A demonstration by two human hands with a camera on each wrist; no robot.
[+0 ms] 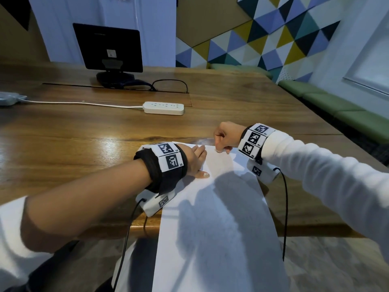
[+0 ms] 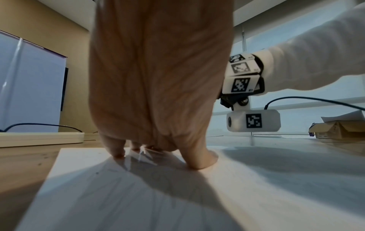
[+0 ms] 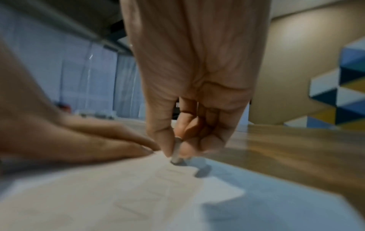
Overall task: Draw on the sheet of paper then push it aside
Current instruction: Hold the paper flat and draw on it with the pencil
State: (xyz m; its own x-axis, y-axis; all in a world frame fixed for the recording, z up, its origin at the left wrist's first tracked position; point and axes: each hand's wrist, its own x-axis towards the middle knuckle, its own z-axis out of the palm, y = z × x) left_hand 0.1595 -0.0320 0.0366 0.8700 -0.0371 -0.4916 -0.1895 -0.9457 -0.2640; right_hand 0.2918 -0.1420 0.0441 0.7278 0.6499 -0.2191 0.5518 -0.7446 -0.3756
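Note:
A white sheet of paper (image 1: 221, 186) lies on the wooden table (image 1: 84, 131) and hangs over its near edge. My left hand (image 1: 195, 159) rests flat on the sheet's far left part, fingers straight, pressing it down (image 2: 158, 156). My right hand (image 1: 225, 138) is curled at the sheet's far edge and pinches a short grey pen or pencil (image 3: 176, 152) between thumb and fingers, tip on the paper (image 3: 138, 195). Faint drawn lines show on the sheet near the tip. In the head view the pen is hidden by the fist.
A white power strip (image 1: 163, 107) with its cable lies beyond the hands. A dark monitor (image 1: 108, 51) stands at the back, with a black cable loop (image 1: 170, 85) beside it. A green bench (image 1: 336, 110) runs along the right. Cardboard boxes (image 2: 339, 129) sit far right.

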